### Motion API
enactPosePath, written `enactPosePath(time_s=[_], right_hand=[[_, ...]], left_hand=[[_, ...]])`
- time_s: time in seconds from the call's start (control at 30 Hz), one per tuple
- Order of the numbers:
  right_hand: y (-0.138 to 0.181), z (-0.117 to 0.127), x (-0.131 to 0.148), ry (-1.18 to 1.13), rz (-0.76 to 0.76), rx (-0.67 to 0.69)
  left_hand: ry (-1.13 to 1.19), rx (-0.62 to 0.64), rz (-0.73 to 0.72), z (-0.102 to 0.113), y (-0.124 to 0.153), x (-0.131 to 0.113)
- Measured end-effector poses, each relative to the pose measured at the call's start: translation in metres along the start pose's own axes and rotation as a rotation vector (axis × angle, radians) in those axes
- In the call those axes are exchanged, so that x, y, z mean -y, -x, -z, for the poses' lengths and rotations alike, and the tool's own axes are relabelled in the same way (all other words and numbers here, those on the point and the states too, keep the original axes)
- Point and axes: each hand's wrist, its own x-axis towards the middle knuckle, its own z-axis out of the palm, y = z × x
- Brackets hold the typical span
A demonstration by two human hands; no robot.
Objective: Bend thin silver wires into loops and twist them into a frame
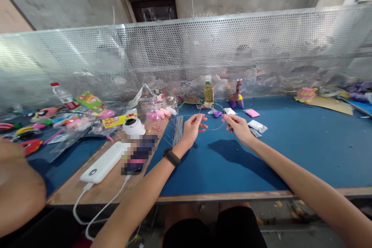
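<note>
- Nearest: black shorts [215, 228], below the table edge [221, 195].
- Over the blue mat [290, 151], the left hand [193, 126] and right hand [236, 124] each pinch one side of a thin wire loop [215, 128], spare fingers loosely curled.
- Step looks like shaping the wire. A further bend would need both pinches firm.
- Room: the mat is open to the right and front. A wire bundle [178, 126] lies just beside the left hand, with a bottle [208, 92] behind.

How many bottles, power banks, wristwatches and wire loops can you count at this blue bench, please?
Bottles: 2, a yellow-liquid bottle and a red-capped bottle
White power bank: 1
Wristwatch: 1
Wire loop: 1
Total: 5
</note>
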Motion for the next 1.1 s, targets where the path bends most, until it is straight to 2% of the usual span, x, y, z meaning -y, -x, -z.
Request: enactPosePath(time_s=[0.3, 0.77, 1.1], right_hand=[[0.0013, -0.0018, 0.0011, -0.029, -0.008, -0.032], [0.0041, -0.0042, 0.0035, -0.086, -0.044, 0.019], [0.0016, -0.0022, -0.0012, -0.068, -0.006, -0.023]], left_hand=[[0.041, -0.012, 0.029, -0.0011, 0.0005, -0.0017], [0.219, 0.010, 0.092, 0.0018, -0.0035, -0.0007], [0.192, 0.016, 0.108, 0.0004, -0.0020, -0.0007]])
